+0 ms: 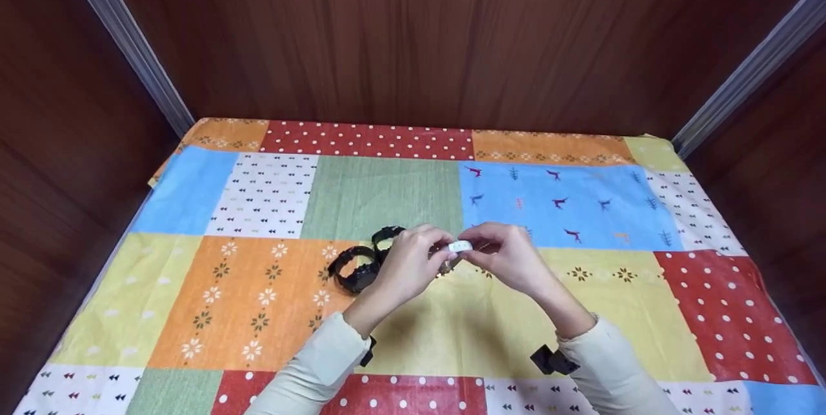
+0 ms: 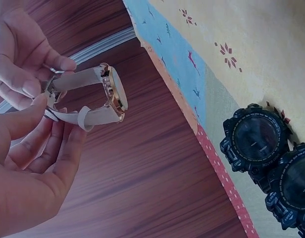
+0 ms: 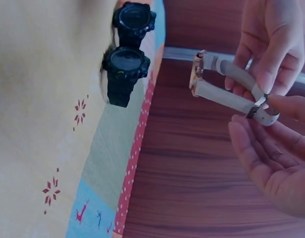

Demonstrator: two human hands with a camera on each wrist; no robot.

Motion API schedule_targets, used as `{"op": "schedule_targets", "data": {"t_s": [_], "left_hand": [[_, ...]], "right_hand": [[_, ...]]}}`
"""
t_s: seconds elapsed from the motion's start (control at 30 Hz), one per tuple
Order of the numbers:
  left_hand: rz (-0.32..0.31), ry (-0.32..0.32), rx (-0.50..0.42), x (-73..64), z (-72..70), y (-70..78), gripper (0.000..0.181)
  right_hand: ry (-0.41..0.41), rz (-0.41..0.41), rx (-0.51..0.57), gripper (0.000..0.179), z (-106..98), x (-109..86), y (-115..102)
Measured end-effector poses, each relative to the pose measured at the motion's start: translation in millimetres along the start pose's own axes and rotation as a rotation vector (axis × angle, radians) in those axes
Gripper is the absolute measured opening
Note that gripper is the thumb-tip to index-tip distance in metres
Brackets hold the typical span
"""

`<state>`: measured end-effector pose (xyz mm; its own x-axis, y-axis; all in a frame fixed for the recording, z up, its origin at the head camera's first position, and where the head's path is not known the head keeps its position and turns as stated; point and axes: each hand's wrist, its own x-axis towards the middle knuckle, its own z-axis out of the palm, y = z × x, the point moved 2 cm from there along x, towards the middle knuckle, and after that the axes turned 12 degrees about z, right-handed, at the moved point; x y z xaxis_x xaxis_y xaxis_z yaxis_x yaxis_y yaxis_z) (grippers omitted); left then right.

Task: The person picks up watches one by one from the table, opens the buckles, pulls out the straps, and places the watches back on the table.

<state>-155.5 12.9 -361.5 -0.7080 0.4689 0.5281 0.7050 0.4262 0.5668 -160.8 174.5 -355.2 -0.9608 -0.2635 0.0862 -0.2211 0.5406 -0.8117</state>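
Observation:
A wristwatch with a pale strap and a rose-gold case hangs between both hands, its strap forming a loop. Its strap end shows white between the fingertips in the head view. My left hand pinches the strap near the buckle with thumb and fingers. From the other side, my right hand grips the same end, thumb and finger at the metal buckle. The case is at the loop's far end, away from the fingers.
Two black sports watches lie side by side on the patchwork tablecloth, one nearer and one farther, left of the hands. Brown wood-grain panels enclose the table at the back and sides.

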Motion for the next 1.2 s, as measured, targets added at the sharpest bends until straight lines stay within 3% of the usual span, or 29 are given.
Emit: {"op": "schedule_targets", "data": {"t_s": [0.1,0.23,0.57,0.9,1.2], "left_hand": [[0.003,0.004,0.009,0.3,0.6,-0.6,0.01],[-0.002,0.008,-0.01,0.8,0.4,-1.1,0.011],[-0.022,0.003,-0.065,-0.3,1.0,-3.6,0.011],[-0.041,0.027,-0.124,-1.0,0.7,-5.3,0.008],[-0.052,0.015,-0.072,-1.8,2.9,-3.6,0.009]], "right_hand": [[0.032,-0.047,-0.044,0.011,0.9,0.5,-1.7],[0.038,-0.035,-0.033,0.009,-0.8,0.5,-0.6],[-0.034,0.143,0.137,0.013,-9.1,-0.9,6.5],[-0.1,0.198,0.368,0.023,-13.3,-1.6,10.5],[-0.085,0.185,0.415,0.018,-10.0,-0.4,11.3]]}}
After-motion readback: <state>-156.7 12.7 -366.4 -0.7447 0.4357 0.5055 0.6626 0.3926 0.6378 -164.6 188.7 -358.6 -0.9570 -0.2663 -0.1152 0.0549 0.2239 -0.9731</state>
